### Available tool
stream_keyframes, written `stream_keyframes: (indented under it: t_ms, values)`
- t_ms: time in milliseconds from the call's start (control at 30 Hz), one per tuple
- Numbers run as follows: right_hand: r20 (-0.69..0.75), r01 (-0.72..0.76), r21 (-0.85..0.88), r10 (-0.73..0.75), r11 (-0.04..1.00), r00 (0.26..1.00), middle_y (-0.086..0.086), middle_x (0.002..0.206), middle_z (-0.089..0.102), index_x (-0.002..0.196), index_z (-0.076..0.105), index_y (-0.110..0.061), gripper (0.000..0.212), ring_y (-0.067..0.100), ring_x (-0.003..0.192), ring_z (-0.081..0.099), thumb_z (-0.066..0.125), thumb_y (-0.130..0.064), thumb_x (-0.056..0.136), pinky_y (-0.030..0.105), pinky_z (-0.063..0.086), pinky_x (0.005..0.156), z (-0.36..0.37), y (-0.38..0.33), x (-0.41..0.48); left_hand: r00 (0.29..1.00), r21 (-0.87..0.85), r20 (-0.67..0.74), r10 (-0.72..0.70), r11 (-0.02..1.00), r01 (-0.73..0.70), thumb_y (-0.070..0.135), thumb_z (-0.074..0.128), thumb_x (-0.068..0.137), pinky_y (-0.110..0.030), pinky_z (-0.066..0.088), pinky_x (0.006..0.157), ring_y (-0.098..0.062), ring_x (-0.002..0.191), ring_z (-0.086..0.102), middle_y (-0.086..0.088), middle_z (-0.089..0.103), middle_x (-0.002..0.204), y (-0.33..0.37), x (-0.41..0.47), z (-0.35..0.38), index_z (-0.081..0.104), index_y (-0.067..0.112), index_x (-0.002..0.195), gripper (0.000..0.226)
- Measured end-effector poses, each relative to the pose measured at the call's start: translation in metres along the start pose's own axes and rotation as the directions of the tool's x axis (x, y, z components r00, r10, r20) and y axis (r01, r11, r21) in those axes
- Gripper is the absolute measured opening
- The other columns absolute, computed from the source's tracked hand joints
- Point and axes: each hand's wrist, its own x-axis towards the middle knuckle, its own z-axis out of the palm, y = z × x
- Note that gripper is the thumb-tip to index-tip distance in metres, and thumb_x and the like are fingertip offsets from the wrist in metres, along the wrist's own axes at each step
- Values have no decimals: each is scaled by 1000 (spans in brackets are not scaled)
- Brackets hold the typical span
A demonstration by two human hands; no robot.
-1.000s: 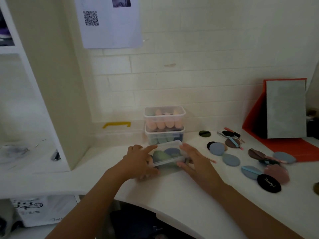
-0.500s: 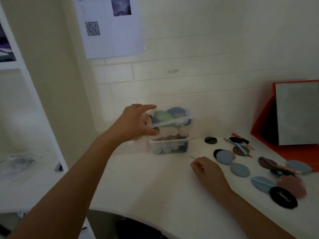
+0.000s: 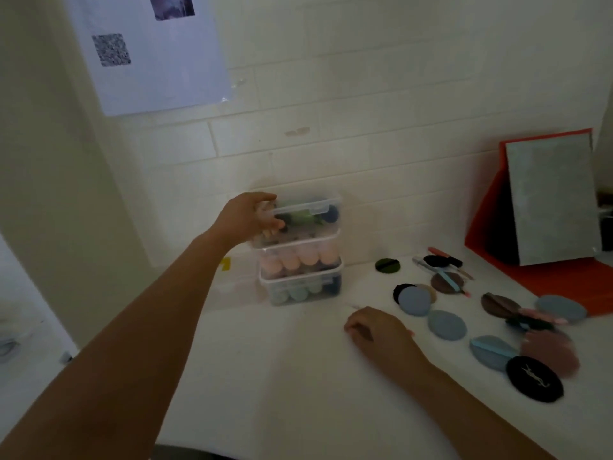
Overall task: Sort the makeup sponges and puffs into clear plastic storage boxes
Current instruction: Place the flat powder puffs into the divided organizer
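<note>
The white counter runs up to a tiled wall, and a mirror in an orange stand leans at about 2 o'clock. At 12 o'clock, hard against the wall, three clear boxes stand stacked, I'd guess to save room and keep each sort apart. The bottom box shows greenish sponges, the middle box peach ones, and the top box green and blue ones. That top box sits lid up on the stack, with its long side running 9 to 3 o'clock along the wall. Its clasp faces 6 o'clock, and it is near enough square with the two below. The left hand grips its 9 o'clock end, fingers clamped over and under the rim, likely seating it. The right hand rests knuckles-up on the counter at 4 o'clock of the stack. Its fingers are tucked beneath, so I cannot tell whether they hold anything. Loose puffs lie spread at 3 o'clock, unsorted.
</note>
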Motion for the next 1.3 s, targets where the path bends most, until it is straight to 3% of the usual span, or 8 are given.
stream_keyframes:
  t_ms: [133, 300, 400, 500, 633, 867, 1133, 1300]
  values:
    - [-32, 38, 29, -37, 999, 999, 5, 100, 65, 94, 69, -6, 15, 19, 95, 60, 55, -7, 89, 21, 41, 85, 3, 3, -2, 986, -147, -168, 14, 988, -39, 41, 76, 73, -29, 37, 102, -21, 123, 45, -7, 36, 143, -19, -10, 10, 39, 18, 138, 79]
    - [-39, 64, 34, -62, 997, 997, 5, 99, 65, 94, 69, -5, 15, 18, 94, 59, 56, -6, 89, 19, 40, 83, 2, 3, -2, 898, -194, -426, -108, 981, 26, 28, 43, 97, -27, 24, 108, -23, 133, 34, -13, 32, 144, -71, -42, 24, 35, 11, 141, 47]
    - [-28, 56, 24, -55, 998, 998, 2, 101, 64, 96, 69, -7, 16, 15, 95, 57, 55, -7, 89, 15, 38, 82, 1, 2, -1, 937, 16, -271, -219, 973, 232, 6, 55, 85, -37, 29, 108, -30, 132, 35, -17, 33, 144, -110, -45, 32, 34, 9, 141, 59]
    - [-38, 63, 22, -62, 998, 997, 2, 101, 64, 97, 69, -8, 15, 15, 95, 58, 56, -7, 89, 15, 39, 83, 2, 3, -2, 943, 257, -3, -334, 911, 323, 8, 54, 83, -43, 27, 110, -30, 135, 32, -12, 32, 148, -129, -39, 33, 32, 17, 143, 65]
    - [-32, 59, 24, -58, 998, 998, 0, 102, 62, 98, 68, -9, 14, 15, 95, 58, 57, -9, 89, 22, 44, 88, 2, 4, -2, 887, 556, 249, -389, 807, 198, 21, 62, 76, -49, 24, 112, -28, 142, 18, -5, 10, 157, -133, -35, 25, 11, 27, 149, 89]
    - [3, 35, 33, -35, 999, 999, 0, 103, 61, 100, 68, -10, 15, 14, 96, 57, 57, -9, 90, 22, 43, 88, 2, 4, 1, 902, 779, 208, -379, 621, 81, 19, 56, 80, -44, 39, 98, -34, 125, 36, -10, 25, 144, -114, -51, 21, 5, 36, 147, 86]
    - [23, 36, 29, -36, 999, 999, 1, 111, 61, 109, 65, -11, 20, 12, 101, 57, 53, -12, 93, 19, 42, 91, -3, -3, -6, 875, 762, 318, -365, 648, -6, 6, 47, 85, -37, 45, 94, -33, 118, 43, -14, 37, 135, -92, -86, -2, 5, 29, 149, 80]
    - [-25, 51, 49, -50, 997, 998, -7, 127, 53, 128, 51, -24, 36, 0, 102, 50, 55, -30, 93, 13, 38, 89, -7, -21, -21, 885, 820, 287, -366, 572, -29, 11, 49, 86, -35, 43, 94, -32, 119, 46, -16, 42, 133, -71, -128, -3, 9, 16, 149, 75]
